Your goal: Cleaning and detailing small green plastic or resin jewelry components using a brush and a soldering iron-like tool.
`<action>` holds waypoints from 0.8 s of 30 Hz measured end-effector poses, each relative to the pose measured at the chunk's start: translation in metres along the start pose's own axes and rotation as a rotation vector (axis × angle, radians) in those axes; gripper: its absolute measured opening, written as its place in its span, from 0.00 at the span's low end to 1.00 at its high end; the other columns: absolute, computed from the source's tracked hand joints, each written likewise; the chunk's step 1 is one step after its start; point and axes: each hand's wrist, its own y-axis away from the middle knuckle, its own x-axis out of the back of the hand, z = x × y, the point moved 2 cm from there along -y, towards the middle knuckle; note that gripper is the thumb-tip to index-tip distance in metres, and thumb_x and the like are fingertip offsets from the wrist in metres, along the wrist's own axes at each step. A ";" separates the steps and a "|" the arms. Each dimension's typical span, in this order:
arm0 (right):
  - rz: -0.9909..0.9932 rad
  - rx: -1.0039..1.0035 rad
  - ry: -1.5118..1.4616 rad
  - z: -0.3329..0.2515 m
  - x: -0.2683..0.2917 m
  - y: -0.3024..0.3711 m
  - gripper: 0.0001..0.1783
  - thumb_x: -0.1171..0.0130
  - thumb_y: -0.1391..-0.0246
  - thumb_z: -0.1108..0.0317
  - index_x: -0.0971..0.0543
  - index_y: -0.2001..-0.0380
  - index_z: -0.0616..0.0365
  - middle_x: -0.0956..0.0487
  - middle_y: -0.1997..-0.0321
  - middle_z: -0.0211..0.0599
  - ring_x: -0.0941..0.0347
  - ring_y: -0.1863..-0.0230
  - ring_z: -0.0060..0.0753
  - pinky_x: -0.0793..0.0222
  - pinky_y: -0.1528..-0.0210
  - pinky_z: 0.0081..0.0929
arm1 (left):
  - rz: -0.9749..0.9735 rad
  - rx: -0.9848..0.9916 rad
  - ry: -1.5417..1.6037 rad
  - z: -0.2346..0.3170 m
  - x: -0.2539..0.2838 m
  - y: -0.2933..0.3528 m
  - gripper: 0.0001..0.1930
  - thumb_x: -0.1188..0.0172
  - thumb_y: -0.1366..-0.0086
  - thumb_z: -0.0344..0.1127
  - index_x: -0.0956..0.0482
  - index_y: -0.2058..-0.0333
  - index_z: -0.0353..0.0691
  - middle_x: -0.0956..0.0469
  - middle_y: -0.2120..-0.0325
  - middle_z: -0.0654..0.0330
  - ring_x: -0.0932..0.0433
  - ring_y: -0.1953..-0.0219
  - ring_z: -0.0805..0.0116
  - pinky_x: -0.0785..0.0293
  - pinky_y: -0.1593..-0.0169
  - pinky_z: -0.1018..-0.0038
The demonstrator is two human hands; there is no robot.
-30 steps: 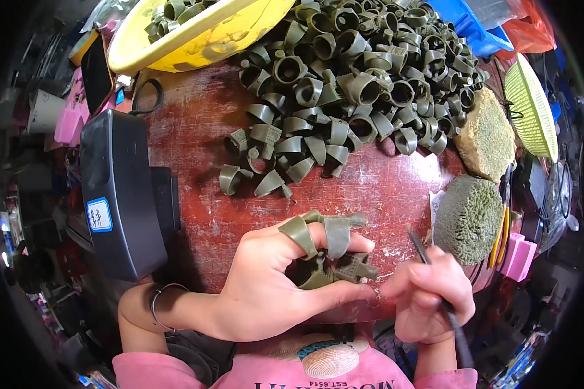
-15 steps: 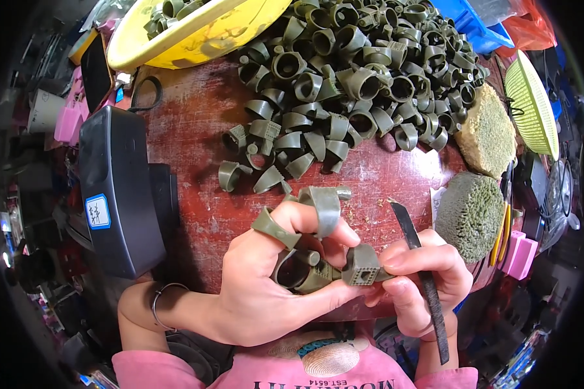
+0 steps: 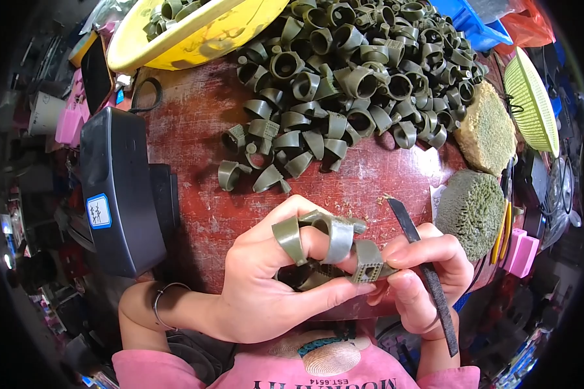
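My left hand (image 3: 263, 282) is closed with several dark green wax-like rings on and among its fingers. One wide ring (image 3: 339, 240) sits around a finger, and another band (image 3: 288, 240) is beside it. Between thumb and fingertips I grip a ring with a square, dotted-edged top (image 3: 368, 264). My right hand (image 3: 425, 285) is closed around a flat black strip-like file (image 3: 403, 219), which slants across the fingers. The right thumb and index finger touch the small stub (image 3: 387, 270) at that ring's side.
A large heap of similar green rings (image 3: 363, 81) covers the far red table (image 3: 194, 155). A yellow basin (image 3: 194, 45) stands far left, a dark grey box (image 3: 120, 194) at left. Two rough blocks (image 3: 472, 214), a pink block (image 3: 521, 253) and a green basket (image 3: 532, 104) are at right.
My left hand has turned slightly, and the rings on its fingers have shifted right and tilted. The square-topped ring and the file have moved only a little.
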 end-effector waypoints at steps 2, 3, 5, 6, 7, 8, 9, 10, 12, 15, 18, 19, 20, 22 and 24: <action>0.008 -0.012 -0.031 0.000 0.000 0.000 0.10 0.45 0.55 0.83 0.28 0.66 0.65 0.26 0.70 0.47 0.26 0.73 0.28 0.29 0.72 0.21 | -0.036 -0.003 -0.038 0.002 0.002 -0.001 0.11 0.31 0.58 0.27 0.23 0.74 0.39 0.27 0.72 0.60 0.28 0.68 0.70 0.32 0.65 0.77; 0.008 -0.012 -0.031 0.000 0.000 0.000 0.10 0.45 0.55 0.83 0.28 0.66 0.65 0.26 0.70 0.47 0.26 0.73 0.28 0.29 0.72 0.21 | -0.071 -0.006 -0.076 0.003 0.002 -0.002 0.11 0.31 0.58 0.26 0.22 0.74 0.39 0.27 0.72 0.60 0.29 0.68 0.71 0.32 0.65 0.78; 0.012 -0.004 -0.022 0.001 0.000 0.000 0.10 0.45 0.56 0.83 0.27 0.67 0.65 0.26 0.70 0.46 0.26 0.73 0.28 0.29 0.72 0.21 | -0.087 0.000 -0.094 0.004 0.003 -0.003 0.11 0.32 0.58 0.26 0.22 0.73 0.39 0.27 0.72 0.61 0.29 0.68 0.71 0.32 0.65 0.78; 0.012 -0.004 -0.022 0.000 0.000 0.000 0.10 0.45 0.56 0.83 0.27 0.67 0.65 0.26 0.70 0.46 0.26 0.73 0.28 0.29 0.72 0.21 | -0.103 0.007 -0.111 0.004 0.003 -0.003 0.11 0.32 0.58 0.26 0.21 0.73 0.39 0.27 0.72 0.61 0.29 0.68 0.71 0.33 0.65 0.78; 0.009 -0.008 -0.013 -0.001 0.000 -0.001 0.10 0.45 0.56 0.83 0.27 0.67 0.65 0.26 0.70 0.46 0.26 0.73 0.28 0.29 0.72 0.21 | -0.102 0.007 -0.111 0.004 0.003 -0.003 0.11 0.32 0.58 0.26 0.21 0.73 0.39 0.27 0.72 0.61 0.29 0.68 0.71 0.33 0.65 0.78; 0.006 -0.012 -0.005 -0.001 0.000 -0.001 0.10 0.45 0.56 0.83 0.27 0.67 0.65 0.26 0.70 0.46 0.26 0.73 0.28 0.29 0.72 0.21 | -0.106 0.004 -0.116 0.004 0.003 -0.003 0.11 0.32 0.58 0.26 0.21 0.73 0.39 0.28 0.72 0.61 0.30 0.68 0.71 0.33 0.66 0.78; 0.006 -0.012 -0.005 -0.001 0.000 -0.001 0.10 0.45 0.56 0.83 0.27 0.67 0.65 0.26 0.70 0.46 0.26 0.73 0.28 0.29 0.72 0.21 | -0.109 0.001 -0.120 0.004 0.003 -0.003 0.11 0.32 0.58 0.26 0.21 0.73 0.39 0.28 0.72 0.61 0.30 0.68 0.71 0.33 0.66 0.78; 0.010 -0.018 -0.013 -0.001 0.000 0.000 0.10 0.45 0.56 0.83 0.27 0.67 0.65 0.26 0.70 0.46 0.26 0.73 0.28 0.29 0.72 0.21 | -0.109 0.002 -0.121 0.004 0.002 -0.003 0.11 0.32 0.58 0.26 0.21 0.73 0.39 0.28 0.72 0.61 0.30 0.68 0.71 0.33 0.66 0.78; 0.014 -0.025 -0.022 -0.001 0.000 0.000 0.10 0.45 0.56 0.83 0.27 0.67 0.65 0.26 0.70 0.46 0.26 0.73 0.28 0.29 0.72 0.21 | -0.103 0.002 -0.124 0.004 0.002 -0.003 0.11 0.32 0.58 0.26 0.21 0.72 0.39 0.28 0.72 0.61 0.30 0.68 0.71 0.33 0.66 0.78; 0.028 -0.023 -0.036 0.001 -0.001 -0.001 0.10 0.45 0.56 0.83 0.27 0.67 0.64 0.26 0.70 0.45 0.26 0.73 0.28 0.29 0.72 0.21 | -0.102 0.014 -0.115 0.002 0.002 -0.002 0.12 0.32 0.58 0.25 0.21 0.72 0.39 0.28 0.71 0.62 0.30 0.68 0.72 0.34 0.65 0.79; 0.040 0.091 0.191 0.000 -0.005 -0.004 0.12 0.41 0.54 0.66 0.30 0.71 0.63 0.28 0.75 0.41 0.31 0.80 0.24 0.33 0.80 0.17 | -0.098 0.019 -0.088 0.002 0.003 -0.001 0.11 0.32 0.58 0.26 0.21 0.72 0.39 0.28 0.71 0.61 0.30 0.67 0.72 0.34 0.65 0.78; 0.073 0.019 0.168 -0.003 -0.006 -0.003 0.12 0.41 0.53 0.66 0.29 0.71 0.63 0.28 0.75 0.41 0.31 0.80 0.24 0.33 0.78 0.17 | -0.104 0.012 -0.087 0.001 0.001 -0.002 0.11 0.32 0.58 0.26 0.21 0.72 0.39 0.28 0.71 0.61 0.30 0.67 0.72 0.34 0.65 0.78; 0.106 -0.053 0.145 -0.004 -0.006 -0.002 0.12 0.42 0.52 0.65 0.29 0.70 0.63 0.28 0.75 0.41 0.31 0.79 0.23 0.34 0.77 0.18 | -0.092 0.030 -0.092 0.000 0.000 -0.002 0.10 0.33 0.56 0.27 0.21 0.72 0.39 0.28 0.71 0.62 0.30 0.70 0.74 0.34 0.67 0.80; 0.065 -0.031 0.153 -0.004 -0.001 -0.004 0.08 0.44 0.53 0.73 0.27 0.68 0.64 0.26 0.73 0.42 0.29 0.77 0.24 0.32 0.75 0.18 | -0.087 0.035 -0.091 0.003 0.000 -0.003 0.08 0.34 0.54 0.27 0.22 0.72 0.39 0.28 0.72 0.63 0.31 0.73 0.77 0.35 0.69 0.81; 0.035 0.074 0.262 -0.007 0.006 -0.011 0.09 0.47 0.53 0.80 0.25 0.65 0.66 0.25 0.73 0.42 0.27 0.76 0.24 0.31 0.74 0.18 | -0.157 0.602 0.306 0.002 0.000 -0.001 0.08 0.37 0.48 0.30 0.24 0.68 0.38 0.27 0.71 0.62 0.32 0.80 0.82 0.39 0.78 0.86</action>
